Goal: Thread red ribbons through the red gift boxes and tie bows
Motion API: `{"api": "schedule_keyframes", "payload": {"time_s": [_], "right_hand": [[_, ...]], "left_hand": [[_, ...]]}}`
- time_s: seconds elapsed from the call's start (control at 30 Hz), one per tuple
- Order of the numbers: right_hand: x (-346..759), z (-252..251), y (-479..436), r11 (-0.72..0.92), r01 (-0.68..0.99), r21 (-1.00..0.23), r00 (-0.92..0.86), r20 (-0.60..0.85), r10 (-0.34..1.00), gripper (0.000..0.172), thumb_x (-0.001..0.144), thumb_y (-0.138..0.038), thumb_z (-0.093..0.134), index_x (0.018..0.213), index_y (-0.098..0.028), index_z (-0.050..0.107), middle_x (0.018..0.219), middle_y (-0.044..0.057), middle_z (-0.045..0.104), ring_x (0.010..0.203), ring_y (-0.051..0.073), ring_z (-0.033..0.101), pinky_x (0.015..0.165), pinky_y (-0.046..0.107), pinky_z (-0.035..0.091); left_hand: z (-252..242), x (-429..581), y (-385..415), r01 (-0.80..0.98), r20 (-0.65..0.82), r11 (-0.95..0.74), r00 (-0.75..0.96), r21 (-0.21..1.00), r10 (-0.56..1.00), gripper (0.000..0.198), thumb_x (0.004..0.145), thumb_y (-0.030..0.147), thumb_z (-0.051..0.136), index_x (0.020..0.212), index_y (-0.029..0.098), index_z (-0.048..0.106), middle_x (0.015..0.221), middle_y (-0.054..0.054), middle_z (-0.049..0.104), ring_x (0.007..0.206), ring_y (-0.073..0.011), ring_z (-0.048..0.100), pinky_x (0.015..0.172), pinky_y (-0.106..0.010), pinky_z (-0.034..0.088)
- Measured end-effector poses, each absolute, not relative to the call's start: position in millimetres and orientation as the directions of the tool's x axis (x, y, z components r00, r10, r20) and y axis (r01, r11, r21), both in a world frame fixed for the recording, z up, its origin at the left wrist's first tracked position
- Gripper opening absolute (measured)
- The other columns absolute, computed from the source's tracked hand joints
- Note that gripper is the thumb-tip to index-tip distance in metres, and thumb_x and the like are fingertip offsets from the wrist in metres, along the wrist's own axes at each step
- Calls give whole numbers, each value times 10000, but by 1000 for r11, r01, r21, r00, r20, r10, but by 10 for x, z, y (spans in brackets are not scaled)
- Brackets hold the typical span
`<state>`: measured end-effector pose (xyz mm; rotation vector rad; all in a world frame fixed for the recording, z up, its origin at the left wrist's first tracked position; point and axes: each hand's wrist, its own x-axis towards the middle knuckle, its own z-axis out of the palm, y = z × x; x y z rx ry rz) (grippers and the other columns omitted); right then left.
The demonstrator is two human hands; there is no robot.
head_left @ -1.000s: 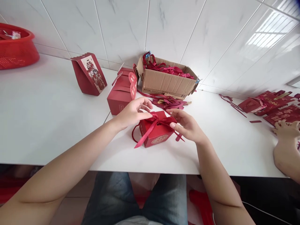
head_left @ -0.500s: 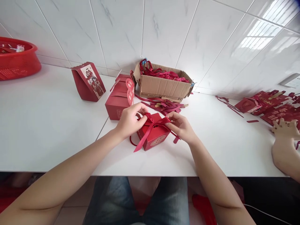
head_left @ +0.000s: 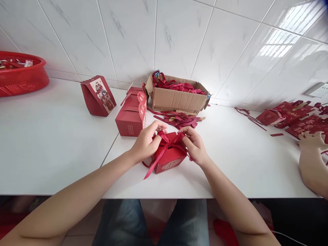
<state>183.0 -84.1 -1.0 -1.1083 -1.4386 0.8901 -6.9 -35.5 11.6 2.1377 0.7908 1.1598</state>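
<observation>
- Head view: the small box (head_left: pixel 170 164) sits just below the middle of the frame, its ribbon (head_left: pixel 159 158) tied on top.
- The bow's knot lies between the hands, about equally near both; its loops spread left and right.
- The left hand (head_left: pixel 147 141) pinches one loop, the right hand (head_left: pixel 194 145) the other.
- Both palms, some fingertips and part of the ribbon's right end are hidden.
- At the right edge, a co-worker's hand (head_left: pixel 311 140) is partly cut off.

Just one cam, head-worn, looking forward and down onto the worktop (head_left: pixel 64 153), fairly close, tiled wall (head_left: pixel 179 20) behind, wearer's lap (head_left: pixel 120 222) below.
</observation>
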Motion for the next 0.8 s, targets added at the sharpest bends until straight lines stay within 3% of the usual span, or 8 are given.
{"api": "schedule_keyframes", "payload": {"time_s": [0.13,0.23,0.37,0.53,0.8], "right_hand": [[1796,-2,-866,303,167,-938,-3,307,952,82,823,-227,538,889,-207,494,814,1,551,668,115,547,518,218,418],[1786,1,-878,302,146,-942,-9,304,953,117,809,-228,564,861,-213,461,780,-10,528,659,115,540,483,204,401],[1779,8,-887,310,130,-942,-11,311,950,94,846,-266,534,865,-212,459,792,-5,525,638,106,523,472,204,402],[1769,13,-885,334,174,-926,2,339,941,51,838,-223,511,875,-210,479,830,2,532,637,101,526,455,198,397],[1857,-27,-865,452,446,-772,12,510,860,226,740,-73,506,911,-221,497,586,-89,392,489,68,379,439,177,346]], "left_hand": [[149,-82,-355,156,411,-546,500,823,763,225,795,116,431,972,189,548,958,-36,643,901,-165,596,812,-303,485],[144,-117,-329,61,381,-483,530,874,757,275,763,156,426,1008,192,546,985,-48,637,952,-196,589,857,-348,479],[166,-125,-350,98,426,-575,574,812,700,237,838,250,509,1062,202,572,1069,-58,615,1047,-205,567,940,-361,451],[225,-74,-436,220,466,-672,568,707,678,139,861,311,582,838,181,626,1013,-65,596,986,-187,582,911,-336,461],[214,-63,-447,257,449,-676,580,691,680,92,821,232,614,744,183,603,997,-52,589,964,-180,587,884,-329,472]]}}
